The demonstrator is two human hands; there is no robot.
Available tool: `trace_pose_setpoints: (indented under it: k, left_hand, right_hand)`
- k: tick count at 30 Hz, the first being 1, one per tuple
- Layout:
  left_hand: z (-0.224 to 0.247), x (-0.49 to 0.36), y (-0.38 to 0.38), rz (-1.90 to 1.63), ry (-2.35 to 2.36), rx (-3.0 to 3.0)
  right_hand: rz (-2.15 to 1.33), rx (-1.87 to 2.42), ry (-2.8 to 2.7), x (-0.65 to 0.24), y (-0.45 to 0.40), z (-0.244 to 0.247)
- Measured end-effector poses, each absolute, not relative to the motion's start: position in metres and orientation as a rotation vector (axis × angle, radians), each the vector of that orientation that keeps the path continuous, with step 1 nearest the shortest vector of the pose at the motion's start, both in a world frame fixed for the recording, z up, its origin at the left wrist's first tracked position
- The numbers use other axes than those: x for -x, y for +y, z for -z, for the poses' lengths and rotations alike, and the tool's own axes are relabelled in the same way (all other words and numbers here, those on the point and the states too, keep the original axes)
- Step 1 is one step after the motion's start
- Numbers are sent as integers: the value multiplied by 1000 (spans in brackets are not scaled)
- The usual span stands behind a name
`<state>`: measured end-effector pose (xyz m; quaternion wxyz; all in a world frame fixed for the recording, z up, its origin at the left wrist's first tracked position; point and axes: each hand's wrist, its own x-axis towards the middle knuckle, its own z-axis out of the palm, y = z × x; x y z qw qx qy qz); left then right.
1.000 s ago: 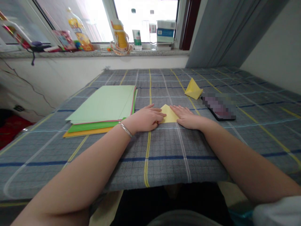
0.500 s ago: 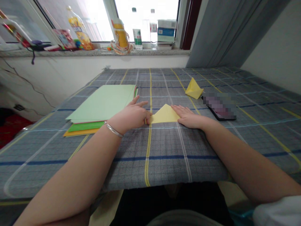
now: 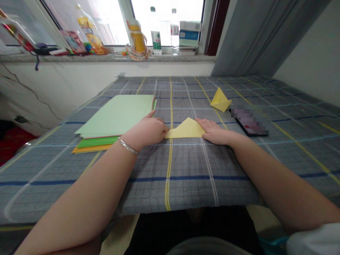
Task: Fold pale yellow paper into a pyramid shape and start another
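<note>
A folded piece of yellow paper (image 3: pixel 188 129) lies flat on the cloth in front of me, its peak pointing away and its straight edge toward me. My left hand (image 3: pixel 151 131), with a silver bangle at the wrist, has its fingers curled in at the paper's left corner; one finger sticks out toward the back. The fingertips partly hide that corner. Flat on the paper's right end rests my right hand (image 3: pixel 214 131), fingers stretched out and covering the right corner. Farther back on the right stands a folded yellow paper shape (image 3: pixel 221 100) with a raised point.
Left of my hands is a stack of coloured paper (image 3: pixel 117 113), pale green on top. A phone (image 3: pixel 248 122) with a blurred screen lies at right. The plaid tablecloth (image 3: pixel 191 163) covers the table. Bottles, a tube and boxes line the windowsill (image 3: pixel 106 58).
My left hand's spread fingers have curled in and shifted slightly left, showing more of the yellow paper's left end. My right hand stays flat in place.
</note>
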<state>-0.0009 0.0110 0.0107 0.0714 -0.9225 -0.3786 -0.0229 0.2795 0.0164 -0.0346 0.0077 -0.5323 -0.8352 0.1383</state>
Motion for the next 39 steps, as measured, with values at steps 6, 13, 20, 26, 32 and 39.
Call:
trace_pose_setpoints:
  k: [6,13,20,26,32,39]
  left_hand:
    - [-6,-16,6,74,-1129,2688]
    - [0,-17,10,-29,-1074,2688]
    - [-6,-17,7,-52,-1120,2699]
    - [-6,-16,9,-54,-1205,2749]
    - [-3,-14,13,11,-1334,2799]
    - [7,-10,22,140,-1455,2890]
  right_hand:
    - [-418,1713,-2595,-282,18,36]
    - [-407,1833,-2534,-300,24,34]
    - [-489,1959,-2475,-319,25,24]
    - [-474,1934,-2528,-331,21,18]
    - [-545,1853,-2526,-338,22,13]
    - [-564,1703,-2329,-322,18,11]
